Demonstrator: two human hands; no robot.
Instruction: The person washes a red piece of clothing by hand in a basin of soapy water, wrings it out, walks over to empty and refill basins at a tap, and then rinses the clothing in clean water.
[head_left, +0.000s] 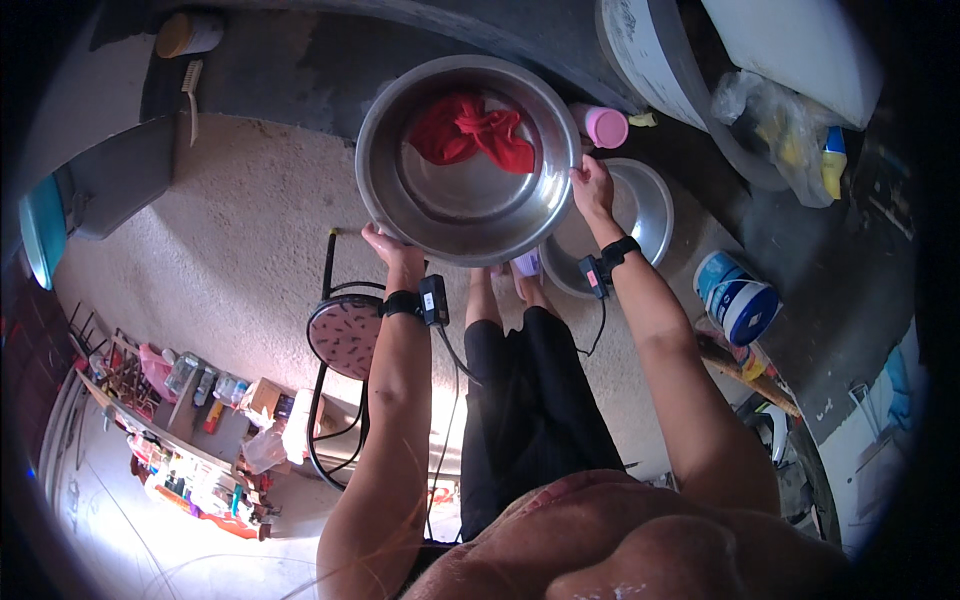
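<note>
A wide stainless steel basin (469, 247) is held up by both hands over the dark counter edge and the floor. In it lies a twisted red cloth (472, 131). My left hand (394, 247) is at the basin's lower left rim, its fingers partly hidden beneath it. My right hand (592, 184) grips the rim on the right, thumb on top. A second metal basin (660, 225) stands lower down, partly covered by the held basin and my right arm. Beside the rim, a pink-lidded container (606, 127) stands close to my right hand.
A round-seated stool (345, 337) is at the left. A blue and white bucket (739, 300) stands at the right. On the dark ledge lie a scrubbing brush (193, 97) and a yellow-lidded jar (180, 35). Shelves with bottles and bags are lower left.
</note>
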